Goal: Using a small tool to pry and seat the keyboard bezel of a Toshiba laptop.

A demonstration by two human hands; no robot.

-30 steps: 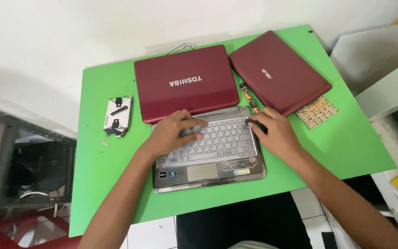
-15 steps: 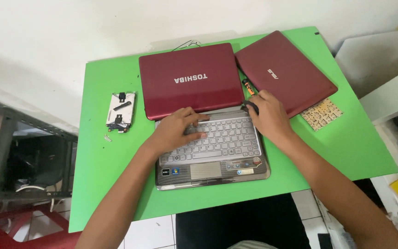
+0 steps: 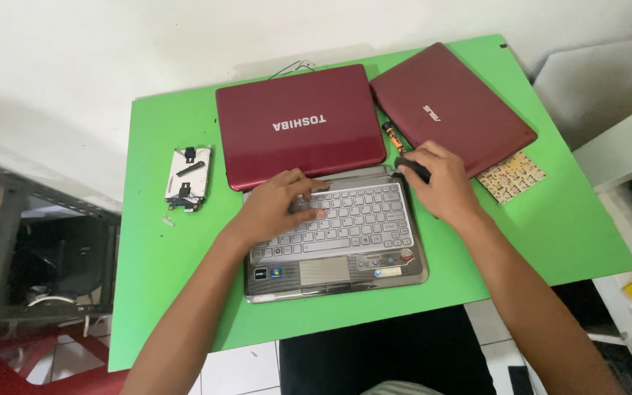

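Note:
A silver laptop base (image 3: 334, 252) with a grey keyboard (image 3: 360, 219) lies on the green table (image 3: 184, 292), its dark red lid (image 3: 298, 124) folded flat away from me. My left hand (image 3: 279, 205) rests flat on the keyboard's upper left, fingers spread over the keys. At the base's upper right corner my right hand (image 3: 440, 183) is closed on a small black tool (image 3: 412, 167). An orange-handled screwdriver (image 3: 393, 137) lies just beyond that hand, between the two lids.
A second dark red laptop (image 3: 451, 110), closed, lies at the far right of the table. A loose tan keypad sheet (image 3: 512, 176) sits beside it. A silver drive with small black parts (image 3: 188, 178) lies at the left. Metal shelving (image 3: 38, 256) stands left of the table.
My right hand has slid up along the base's right edge to its upper corner. The left hand stays on the keyboard. The camera view has shifted slightly.

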